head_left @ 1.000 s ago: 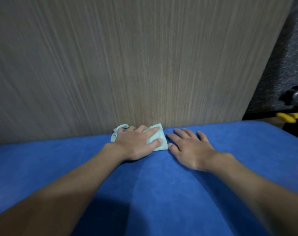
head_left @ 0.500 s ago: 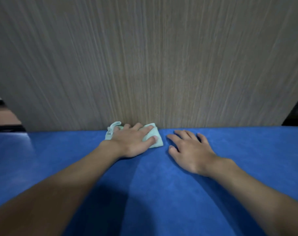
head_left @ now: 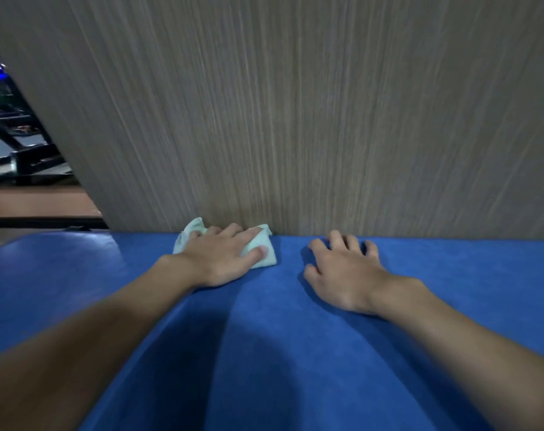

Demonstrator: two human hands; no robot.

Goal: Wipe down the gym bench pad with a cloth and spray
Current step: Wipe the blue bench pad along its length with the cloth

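Left hand point(head_left: 224, 258) flat, fingers stretched out, pressing the pale green cloth point(head_left: 264, 247) onto the blue bench pad point(head_left: 295, 353) at centre frame, tight vs. the wood panel point(head_left: 295, 119); right hand point(head_left: 342, 272) lies spread on the pad just beside it, holding nothing. Risk, I'd say: the cloth's bunched, so a push along that back edge could roll it up or jam knuckles into the panel, leaving missed strips. No containers in shot, and no spray bottle either.
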